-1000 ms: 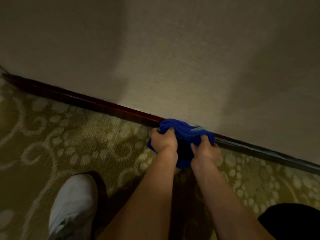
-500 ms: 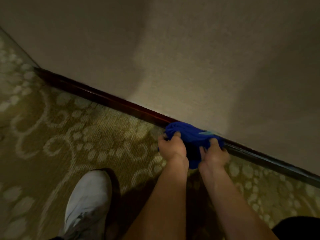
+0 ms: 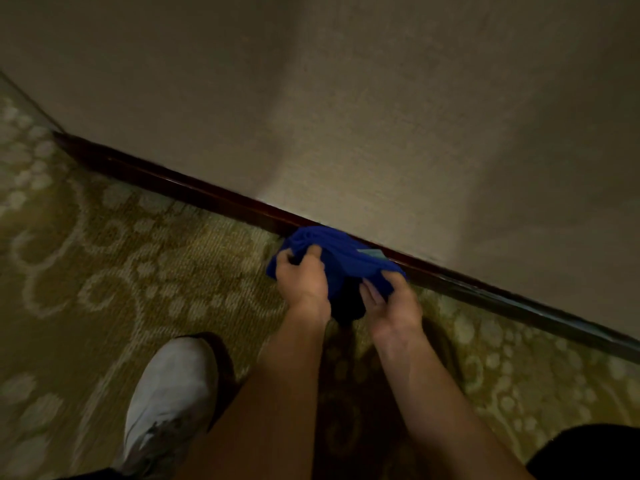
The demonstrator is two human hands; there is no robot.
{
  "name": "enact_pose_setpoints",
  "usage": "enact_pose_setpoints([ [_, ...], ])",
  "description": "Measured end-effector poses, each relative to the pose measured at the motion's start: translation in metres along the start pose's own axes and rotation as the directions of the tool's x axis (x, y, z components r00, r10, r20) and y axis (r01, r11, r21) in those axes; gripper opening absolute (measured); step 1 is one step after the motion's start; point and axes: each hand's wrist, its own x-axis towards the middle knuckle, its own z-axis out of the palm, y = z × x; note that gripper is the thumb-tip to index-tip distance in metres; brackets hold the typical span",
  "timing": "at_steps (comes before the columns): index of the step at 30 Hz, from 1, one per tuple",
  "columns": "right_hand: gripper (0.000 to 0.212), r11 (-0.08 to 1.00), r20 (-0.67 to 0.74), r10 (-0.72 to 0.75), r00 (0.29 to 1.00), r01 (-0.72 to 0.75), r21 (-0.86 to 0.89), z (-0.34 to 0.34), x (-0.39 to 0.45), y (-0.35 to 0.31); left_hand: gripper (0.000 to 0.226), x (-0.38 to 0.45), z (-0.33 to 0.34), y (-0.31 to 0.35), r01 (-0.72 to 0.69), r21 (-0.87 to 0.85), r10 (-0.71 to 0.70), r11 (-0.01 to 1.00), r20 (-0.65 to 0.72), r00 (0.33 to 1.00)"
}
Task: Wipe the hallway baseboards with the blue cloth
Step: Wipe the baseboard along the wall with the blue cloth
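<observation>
Left hand (image 3: 302, 277): fingers curled over the left end of the blue cloth (image 3: 341, 263), thumb tucked under a fold, gripping it. Right hand (image 3: 393, 308): fingers and thumb pinching the right end of the same cloth, palm turned partly inward. Both forearms bare, reaching forward and down from the bottom edge of the view.

Cloth: bunched between the two hands, upper edge pressed against the dark wooden baseboard (image 3: 180, 188); lower part hangs in shadow between the wrists. A small pale tag (image 3: 371, 253) shows on its upper right side, just at the baseboard's top line.

Baseboard: glossy, reddish-brown, running diagonally from upper left to lower right along the foot of a beige textured wall (image 3: 346, 116). It ends at a corner at far left.

Floor: olive-gold carpet (image 3: 104, 271) with pale scroll and dot pattern. A white sneaker (image 3: 169, 400) stands on it, left of the forearms. Dark fabric (image 3: 588, 452) at lower right corner; what it is cannot be told. Lighting dim.
</observation>
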Motion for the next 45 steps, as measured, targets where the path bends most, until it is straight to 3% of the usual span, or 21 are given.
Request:
enact_pose_setpoints([
  [3, 0.034, 0.998, -0.022, -0.055, 0.998, 0.055, 0.002, 0.004, 0.001, 0.004, 0.017, 0.0, -0.009, 0.003, 0.072, -0.097, -0.062, 0.993, 0.102, 0.993],
  [6, 0.017, 0.994, 0.169, -0.023, 0.985, 0.041, -0.103, 0.019, -0.011, 0.022, 0.018, 0.01, -0.013, 0.023, -0.012, -0.228, 0.011, 0.974, -0.004, 1.0],
  [9, 0.024, 0.988, 0.296, 0.007, 0.955, 0.039, -0.15, 0.027, -0.018, 0.024, 0.017, 0.015, -0.005, 0.039, -0.08, -0.307, 0.057, 0.948, -0.081, 0.995],
  [13, 0.019, 0.978, 0.161, -0.073, 0.984, 0.102, -0.18, 0.01, -0.015, -0.007, 0.014, 0.001, 0.005, 0.018, -0.058, -0.05, 0.056, 0.997, -0.042, 0.998],
  [17, 0.017, 0.987, -0.11, -0.155, 0.982, 0.15, -0.055, -0.017, 0.003, -0.039, 0.021, -0.021, 0.021, -0.009, 0.038, 0.168, -0.066, 0.985, 0.164, 0.984],
  [20, 0.022, 0.975, -0.195, -0.219, 0.956, 0.224, 0.004, -0.026, 0.013, -0.044, 0.023, -0.031, 0.028, -0.019, 0.126, 0.187, -0.167, 0.974, 0.225, 0.96],
  [23, 0.018, 0.945, -0.05, -0.291, 0.955, 0.279, -0.17, -0.019, 0.014, -0.033, 0.014, -0.038, 0.019, -0.016, 0.159, -0.015, -0.156, 0.987, 0.125, 0.98],
  [25, 0.019, 0.905, 0.078, -0.271, 0.96, 0.281, -0.32, -0.014, 0.016, -0.024, 0.021, -0.037, 0.008, -0.015, 0.132, -0.141, -0.13, 0.981, 0.028, 0.991],
  [27, 0.023, 0.891, 0.116, -0.239, 0.964, 0.265, -0.368, -0.016, 0.019, -0.025, 0.026, -0.036, 0.003, -0.017, 0.108, -0.162, -0.107, 0.981, 0.017, 0.994],
  [29, 0.024, 0.917, 0.02, -0.241, 0.97, 0.234, -0.321, -0.027, 0.023, -0.042, 0.018, -0.046, 0.008, -0.021, 0.117, -0.047, -0.112, 0.992, 0.104, 0.988],
  [32, 0.017, 0.968, -0.157, -0.21, 0.965, 0.183, -0.17, -0.058, 0.034, -0.082, 0.02, -0.07, 0.026, -0.04, 0.046, 0.303, -0.129, 0.952, 0.259, 0.957],
  [35, 0.014, 0.958, -0.164, -0.242, 0.956, 0.208, -0.2, -0.075, 0.035, -0.102, 0.023, -0.085, 0.038, -0.054, -0.013, 0.434, -0.099, 0.901, 0.234, 0.967],
  [38, 0.027, 0.943, -0.054, -0.174, 0.983, 0.151, -0.295, -0.06, 0.017, -0.086, 0.012, -0.09, 0.026, -0.046, 0.067, 0.322, -0.108, 0.945, 0.112, 0.988],
  [41, 0.029, 0.902, 0.045, -0.152, 0.987, 0.157, -0.402, -0.038, 0.007, -0.061, 0.042, -0.091, 0.011, -0.033, 0.075, 0.16, -0.082, 0.984, 0.035, 0.996],
  [43, 0.019, 0.907, 0.018, -0.156, 0.988, 0.151, -0.394, -0.031, 0.002, -0.049, 0.046, -0.097, 0.009, -0.024, 0.093, 0.054, -0.093, 0.994, -0.004, 0.996],
  [45, 0.01, 0.938, -0.093, -0.157, 0.983, 0.119, -0.327, -0.033, -0.009, -0.045, 0.048, -0.104, 0.012, -0.016, 0.065, 0.003, -0.065, 0.998, -0.024, 0.998],
])
